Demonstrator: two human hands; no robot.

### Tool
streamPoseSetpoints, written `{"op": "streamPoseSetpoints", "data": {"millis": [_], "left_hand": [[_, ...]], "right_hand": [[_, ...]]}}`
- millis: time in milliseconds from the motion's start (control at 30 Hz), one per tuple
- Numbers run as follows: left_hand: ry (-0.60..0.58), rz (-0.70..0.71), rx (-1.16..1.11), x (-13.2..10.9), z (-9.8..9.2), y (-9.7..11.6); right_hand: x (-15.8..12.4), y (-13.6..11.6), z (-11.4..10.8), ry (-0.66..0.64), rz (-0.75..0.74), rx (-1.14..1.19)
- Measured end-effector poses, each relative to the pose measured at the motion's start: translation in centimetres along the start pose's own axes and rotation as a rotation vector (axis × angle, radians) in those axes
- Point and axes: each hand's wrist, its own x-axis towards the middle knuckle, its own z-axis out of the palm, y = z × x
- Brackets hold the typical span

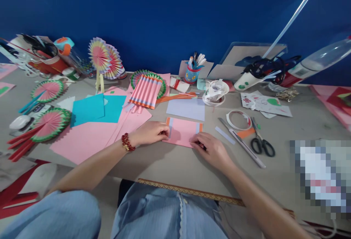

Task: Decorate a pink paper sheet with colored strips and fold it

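A pink sheet of paper with blue and orange strips along its left and right sides lies flat on the table in front of me. My left hand, fingers curled together, grips its left edge. At the near right corner, my right hand is closed on the paper with thumb and fingers pressed together. Just beyond the sheet lies a pale lilac paper. A narrow lilac strip, a utility knife, a tape roll and black-handled scissors rest right of my right hand.
Pleated pink paper sits behind my left hand. Teal sheets overlap large pink sheets on the left, beside round paper fans. A pen cup, a coil of white strips and a plastic bottle stand along the back.
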Motion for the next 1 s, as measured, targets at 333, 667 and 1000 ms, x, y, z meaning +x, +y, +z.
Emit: {"op": "streamPoseSetpoints", "data": {"millis": [333,667,1000], "left_hand": [[0.112,-0.004,-0.020,-1.4,1.0,0.2],[0.291,0.010,0.132,-3.0,3.5,1.0],[0.264,-0.010,0.066,-2.7,3.7,0.6]], "right_hand": [[-0.2,0.2,0.0,-0.002,0.007,-0.012],[-0.1,0.1,0.0,-0.005,0.013,-0.005],[0.0,0.2,-0.1,-0.002,0.010,0.009]]}}
